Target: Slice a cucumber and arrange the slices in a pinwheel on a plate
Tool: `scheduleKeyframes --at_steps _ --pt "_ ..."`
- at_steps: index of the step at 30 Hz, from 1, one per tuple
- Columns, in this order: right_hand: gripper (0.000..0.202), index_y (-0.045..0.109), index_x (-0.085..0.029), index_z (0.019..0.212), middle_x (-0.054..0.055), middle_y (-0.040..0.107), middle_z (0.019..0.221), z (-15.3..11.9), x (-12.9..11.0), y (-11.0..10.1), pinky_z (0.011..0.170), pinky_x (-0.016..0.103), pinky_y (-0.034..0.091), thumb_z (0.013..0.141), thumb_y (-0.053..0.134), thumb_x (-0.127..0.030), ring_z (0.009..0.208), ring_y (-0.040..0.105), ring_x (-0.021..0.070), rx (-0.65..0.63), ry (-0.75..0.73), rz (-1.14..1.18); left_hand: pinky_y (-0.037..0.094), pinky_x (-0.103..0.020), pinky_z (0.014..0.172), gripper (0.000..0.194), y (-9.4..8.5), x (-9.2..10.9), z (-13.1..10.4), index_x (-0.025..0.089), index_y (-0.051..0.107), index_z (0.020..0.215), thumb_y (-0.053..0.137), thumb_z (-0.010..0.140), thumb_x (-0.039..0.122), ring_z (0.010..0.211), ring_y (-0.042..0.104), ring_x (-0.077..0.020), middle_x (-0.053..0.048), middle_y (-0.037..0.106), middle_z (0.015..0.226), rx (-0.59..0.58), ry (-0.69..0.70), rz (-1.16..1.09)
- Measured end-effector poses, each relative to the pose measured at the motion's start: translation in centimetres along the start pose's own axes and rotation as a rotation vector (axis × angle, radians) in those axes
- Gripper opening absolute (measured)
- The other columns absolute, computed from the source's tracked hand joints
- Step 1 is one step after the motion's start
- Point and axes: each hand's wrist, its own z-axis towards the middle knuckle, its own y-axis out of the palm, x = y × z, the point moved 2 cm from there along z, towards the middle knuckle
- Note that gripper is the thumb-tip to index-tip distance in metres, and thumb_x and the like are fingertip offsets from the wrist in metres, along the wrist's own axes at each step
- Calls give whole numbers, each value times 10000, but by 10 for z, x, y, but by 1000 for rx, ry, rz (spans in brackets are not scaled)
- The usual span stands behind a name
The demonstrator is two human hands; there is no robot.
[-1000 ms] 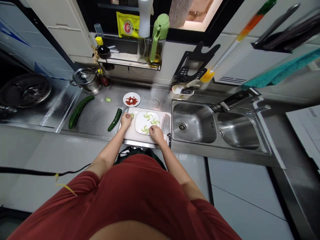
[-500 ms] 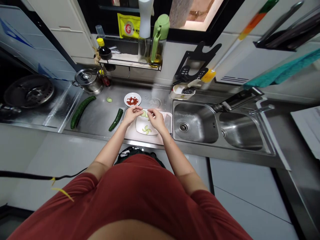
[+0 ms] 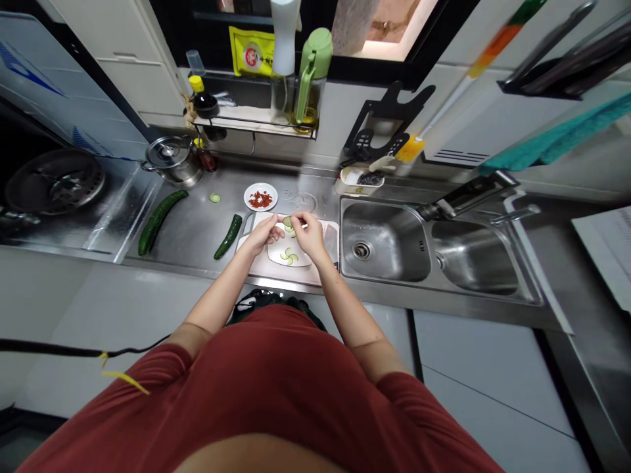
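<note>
My right hand (image 3: 307,234) pinches a thin round cucumber slice (image 3: 288,222) above a white plate (image 3: 276,253). My left hand (image 3: 265,234) is just left of the slice, its fingers apart and holding nothing. On the plate, several cucumber slices (image 3: 288,256) lie in a pinwheel fan, and more slices show partly below my right fingers. Under the plate is a pale cutting board (image 3: 256,268). A cut length of cucumber (image 3: 227,236) lies on the steel counter left of the board.
A whole cucumber (image 3: 160,221) and a cucumber end piece (image 3: 215,197) lie further left. Behind the board stands a small plate (image 3: 249,190) of chopped red pieces. A lidded pot (image 3: 175,161) is at the back left; a double sink (image 3: 394,253) is on the right.
My left hand has drawn slightly back from the slice and its fingers have opened out. The slice stays in my right fingers, now facing the camera more.
</note>
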Motion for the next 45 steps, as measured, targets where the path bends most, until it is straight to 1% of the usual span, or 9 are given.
scheduleKeyframes --at_steps 4,11,13,17,21,29,33,39,45 --pt "240 623 -196 887 15 661 856 -1 0 -1 750 269 439 915 470 -378 786 583 153 10 -32 8 198 -127 375 504 6 0 -2 188 580 980 599 779 649 450 483 -59 -8 591 612 -106 -123 -169" --pt "253 646 -211 939 26 638 885 -4 -8 -3 789 290 430 947 454 -375 841 565 172 -40 -103 -52 213 -119 358 378 15 14 -5 183 599 983 679 770 485 455 455 -50 14 536 618 -168 -192 -282" --pt "253 648 -213 937 32 632 888 -5 -11 -4 813 301 424 956 449 -367 865 560 181 -55 -134 -82 204 -117 355 364 14 16 -6 184 600 995 715 739 416 458 449 -41 21 535 643 -159 -159 -274" --pt "257 647 -217 916 44 624 910 -6 -12 -5 860 321 406 968 444 -365 919 546 200 -102 -171 -162 204 -116 365 455 9 21 -8 192 596 1070 769 672 328 479 468 -31 17 578 707 -84 -81 -182" --pt "245 650 -225 935 43 617 940 -7 -11 -5 901 336 383 975 441 -346 950 536 206 -136 -198 -181 192 -124 381 503 2 25 -9 189 606 1096 784 638 293 509 492 -32 8 612 731 -36 -23 -95" --pt "249 648 -227 961 50 620 965 -7 -13 -3 899 341 383 981 433 -351 967 530 213 -147 -194 -211 198 -137 404 570 -4 32 -12 206 620 1109 816 575 246 532 486 -43 37 568 660 12 37 -16" --pt "241 647 -223 936 47 617 947 -6 -13 -2 888 344 390 972 448 -355 957 532 209 -144 -196 -173 251 -142 434 599 -7 36 -11 216 607 1130 815 570 249 537 491 -43 47 573 677 30 97 62" --pt "249 622 -217 822 31 619 854 -4 -9 0 805 306 428 942 485 -387 860 548 182 -121 -159 -101 410 -172 576 575 -8 38 -7 194 582 1141 803 617 278 603 522 -56 52 551 690 40 298 135" --pt "255 612 -207 766 12 627 787 -1 -4 2 727 276 466 888 522 -412 776 573 153 -93 -53 33 421 -185 612 534 -3 42 -9 209 586 1161 774 666 276 619 508 -67 24 581 750 65 403 250"
